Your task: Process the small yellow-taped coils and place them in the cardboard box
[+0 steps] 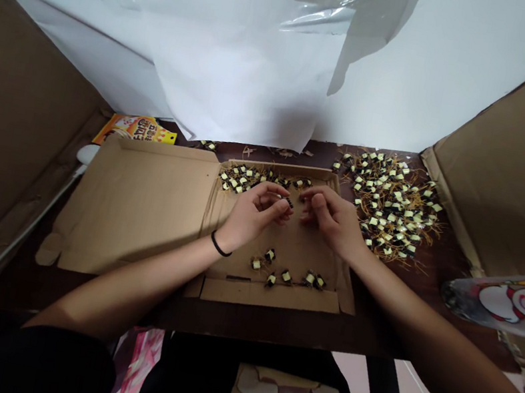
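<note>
My left hand [256,214] is closed in a pinch over the open cardboard box [247,228]. Between its thumb and fingertips shows the dark pinned edge of a small transformer [290,203]; the rest of the part is covered by the fingers. Just to the right, my right hand [334,221] has its fingers curled together, and whatever they grip is hidden. Behind the hands, several black transformers with yellow tape [240,179] lie along the box's far side. A few more loose transformers [286,276] are scattered near its front edge.
A large pile of transformers with thin copper-coloured wires [395,206] covers the table at right. The box lid [149,204] lies flat at left, near a yellow-orange packet [139,129] and a white cable [22,235]. Cardboard walls flank both sides; a printed cylindrical pouch [513,300] is at right.
</note>
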`<act>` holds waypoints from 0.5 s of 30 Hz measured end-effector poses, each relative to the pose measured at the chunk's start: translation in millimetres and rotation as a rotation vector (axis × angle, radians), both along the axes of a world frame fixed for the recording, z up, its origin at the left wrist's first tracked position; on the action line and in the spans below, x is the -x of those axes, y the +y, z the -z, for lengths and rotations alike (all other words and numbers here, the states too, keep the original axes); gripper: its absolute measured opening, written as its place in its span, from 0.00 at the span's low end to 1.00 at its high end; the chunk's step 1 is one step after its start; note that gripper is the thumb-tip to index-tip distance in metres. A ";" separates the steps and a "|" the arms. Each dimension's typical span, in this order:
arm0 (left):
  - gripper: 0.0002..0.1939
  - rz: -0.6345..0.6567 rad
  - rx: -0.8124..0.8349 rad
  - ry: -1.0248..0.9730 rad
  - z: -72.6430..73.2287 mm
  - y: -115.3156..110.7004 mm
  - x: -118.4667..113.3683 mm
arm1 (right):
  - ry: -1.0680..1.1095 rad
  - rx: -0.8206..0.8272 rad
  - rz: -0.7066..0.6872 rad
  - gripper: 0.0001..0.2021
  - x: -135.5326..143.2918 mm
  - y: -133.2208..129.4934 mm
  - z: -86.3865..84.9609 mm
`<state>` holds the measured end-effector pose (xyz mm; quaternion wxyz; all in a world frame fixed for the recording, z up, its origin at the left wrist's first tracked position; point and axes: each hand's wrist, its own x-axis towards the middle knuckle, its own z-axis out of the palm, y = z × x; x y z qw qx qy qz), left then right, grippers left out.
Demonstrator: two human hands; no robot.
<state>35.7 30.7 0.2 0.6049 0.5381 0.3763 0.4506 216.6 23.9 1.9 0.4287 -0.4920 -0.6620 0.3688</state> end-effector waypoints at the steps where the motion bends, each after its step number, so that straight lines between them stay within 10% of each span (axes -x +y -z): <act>1: 0.17 0.006 0.001 -0.003 0.3 -0.1 0.4 | 0.068 0.033 -0.043 0.22 -0.2 0.3 -0.2; 15: 0.18 0.045 -0.044 0.018 -0.2 0.6 0.5 | 0.226 0.228 -0.157 0.13 -0.8 3.4 0.6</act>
